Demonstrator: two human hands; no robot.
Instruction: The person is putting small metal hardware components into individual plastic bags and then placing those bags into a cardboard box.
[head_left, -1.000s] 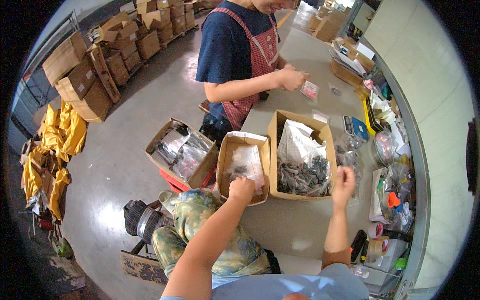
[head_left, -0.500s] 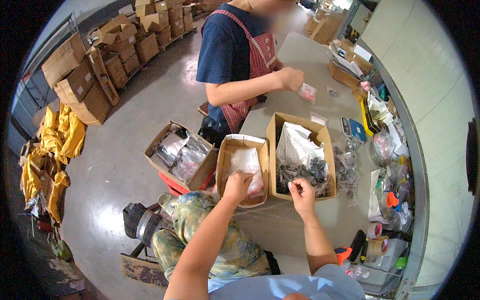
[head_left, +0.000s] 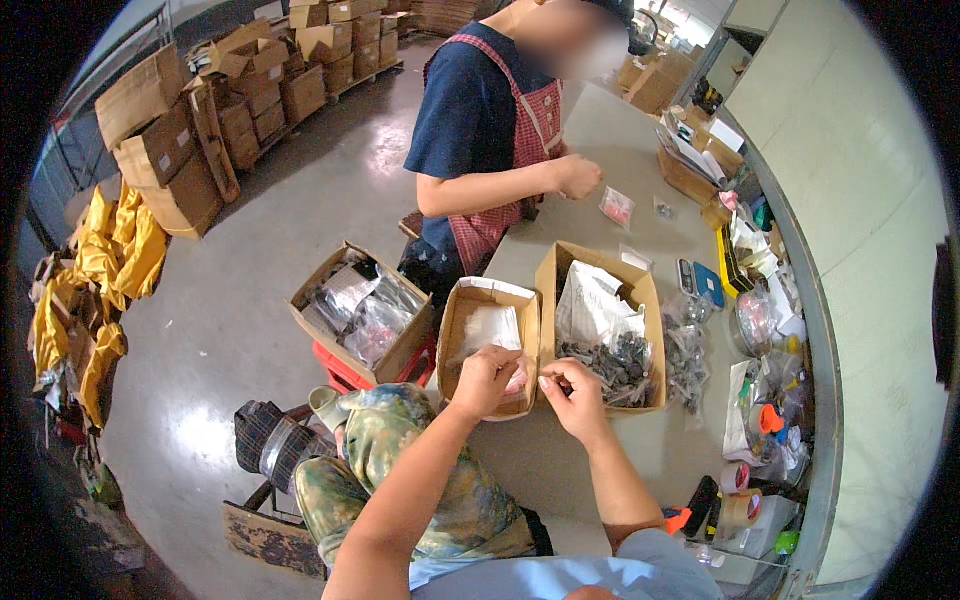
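My left hand [head_left: 485, 380] is closed in a pinch over the front of a small open carton [head_left: 452, 322]. A small clear plastic bag with pink-red marks [head_left: 516, 381] shows at its fingertips. White and clear bags [head_left: 492, 328] lie deeper in that carton. My right hand [head_left: 573, 394] is pinched just beside it, above the shared edge with a larger carton [head_left: 655, 330]. Something small and dark shows between its thumb and fingers, seemingly one of the dark parts [head_left: 625, 362] piled in the larger carton. A white bag with handwriting [head_left: 592, 300] lies on those parts.
A third carton of clear bags [head_left: 360, 305] stands on a red support at the left. Across the table a co-worker [head_left: 475, 150] in a checked apron handles something small near a pink-marked bag [head_left: 617, 207]. A scale [head_left: 708, 285], bags and tape rolls [head_left: 740, 508] line the right side.
My right hand has moved left, from above the dark parts to the cartons' shared edge. My left hand has shifted slightly right, and the two hands are now close together.
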